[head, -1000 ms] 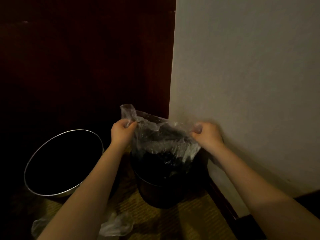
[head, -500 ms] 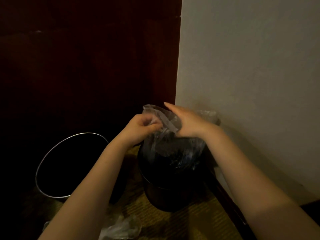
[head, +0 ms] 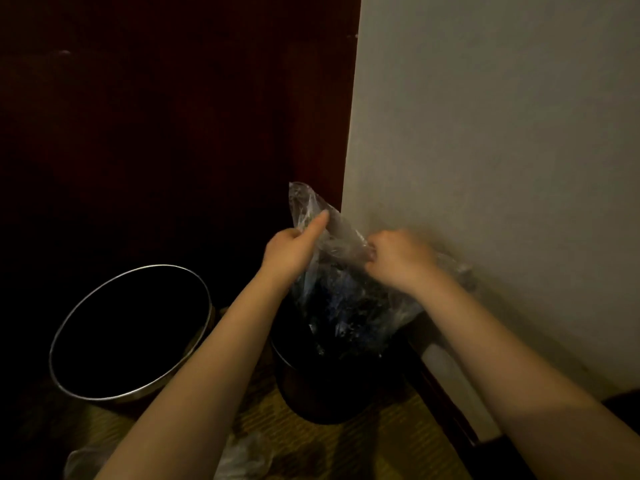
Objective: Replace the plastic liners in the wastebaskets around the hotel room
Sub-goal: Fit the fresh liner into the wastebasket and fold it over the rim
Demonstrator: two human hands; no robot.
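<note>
Head view. The hands, bunched together at the bag's mouth half a second before, had drawn apart. Left hand (head: 291, 252) pinched the clear liner (head: 339, 306) below its raised corner, thumb up along the plastic. Right hand (head: 398, 259) clenched a fold near the wall. Liner hung into the dark wastebasket (head: 322, 400), not over its rim. Probably still opening the mouth. Steel-rimmed wastebasket (head: 69, 327) at left looked unlined.

A pale, plain wall (head: 502, 133) fills the right side and meets a dark reddish wood panel (head: 173, 116) along an upright edge near the middle. Below lies a yellowish-green patterned carpet (head: 381, 445), dim in the low light. A dark baseboard (head: 446, 410) runs along the wall's foot at the carpet's right edge.
</note>
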